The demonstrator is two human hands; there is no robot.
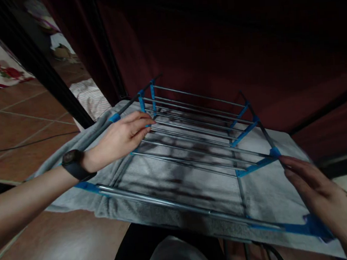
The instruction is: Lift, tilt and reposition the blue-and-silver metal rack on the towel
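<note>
A black watch [74, 164] with a dark rounded face and a matching band sat snug on the person's left wrist. Ahead of the watch the left hand [123, 136] was bare, behind it the forearm [24, 204] was uncovered; well right of the watch, the right hand [323, 198] and its wrist were bare too.

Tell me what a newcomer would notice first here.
A drying rack of silver metal rods and bright blue plastic joints fills the centre, with a pale grey cloth spread under its rods. The left hand, with a black wristwatch on its wrist, lies flat on the rods at the left. The right hand touches the rack's right edge by a blue joint.
</note>
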